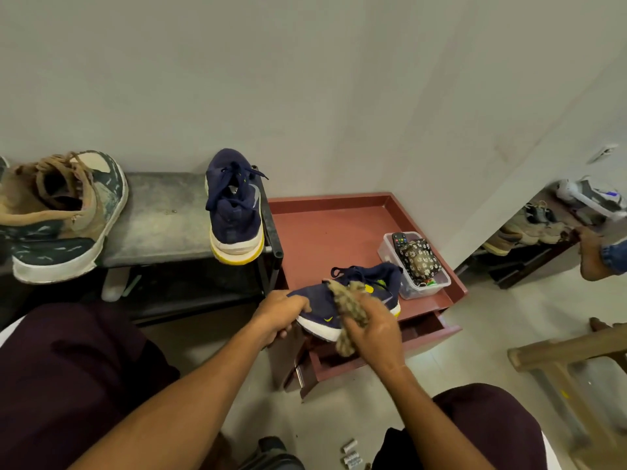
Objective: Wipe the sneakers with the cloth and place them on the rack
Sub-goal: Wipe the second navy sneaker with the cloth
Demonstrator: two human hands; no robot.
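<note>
At the far left a boot (61, 215) stands on the rack (159, 222), its heel hanging over the front edge. At the right end of the same grey shelf the first sneaker (235, 205) is already set down, toe to the wall, with bare shelf between it and the boot.

My left hand (280, 312) is curled round the toe end of the second sneaker (322, 313), fingers over the top and thumb underneath as far as I can tell. It holds the shoe in the air in front of the red-brown cabinet (322, 232), sole tilted toward me. Just to the right, the cloth (351, 305) is bunched in my right hand (373, 330) and pressed against the shoe's side, near the white midsole. My fingers are closed on the cloth, with a loose end hanging below my palm. Behind the shoe a clear tub (424, 286) sits on the cabinet top.

I judge I'm on the wiping step for the second shoe, with one of the pair done. Next I need to work the cloth toward the heel and along the sole edge, turning the shoe with my left hand to reach the far side. Then I'd carry it left and set it on the shelf beside its mate.
</note>
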